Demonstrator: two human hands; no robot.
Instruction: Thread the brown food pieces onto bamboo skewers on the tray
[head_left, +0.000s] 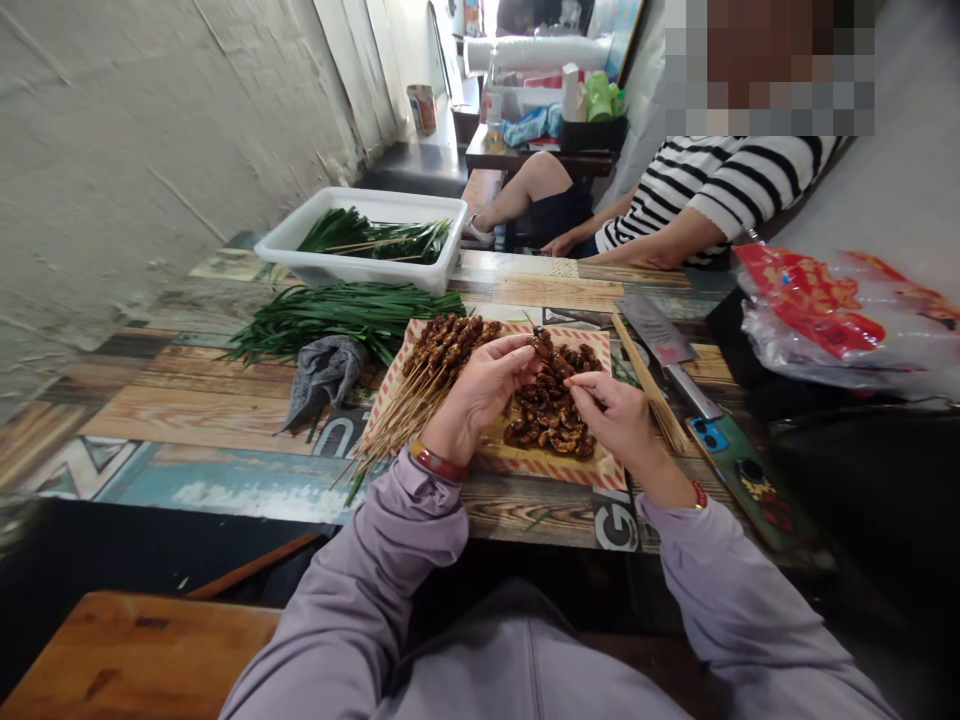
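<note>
My left hand (487,385) is closed, its fingertips pinching glossy dark brown pupae (541,348) that seem to sit on a thin stick. To the right, my right hand (616,415) is closed too, thumb and forefinger pinched at what looks like the lower end of that bamboo skewer. Beneath both hands lies a heap of loose brown pupae (551,425) on a tray with a red-striped border (611,472). Filled skewers (442,365) are stacked on the tray's left side, bare stick ends pointing toward me.
Bare bamboo sticks (651,385), a cleaver (664,345) and a phone (750,485) lie at right. Green chives (345,315), a grey cloth (326,375) and a white plastic tub (360,272) are at left. Across the table sits a person in a striped top (705,190).
</note>
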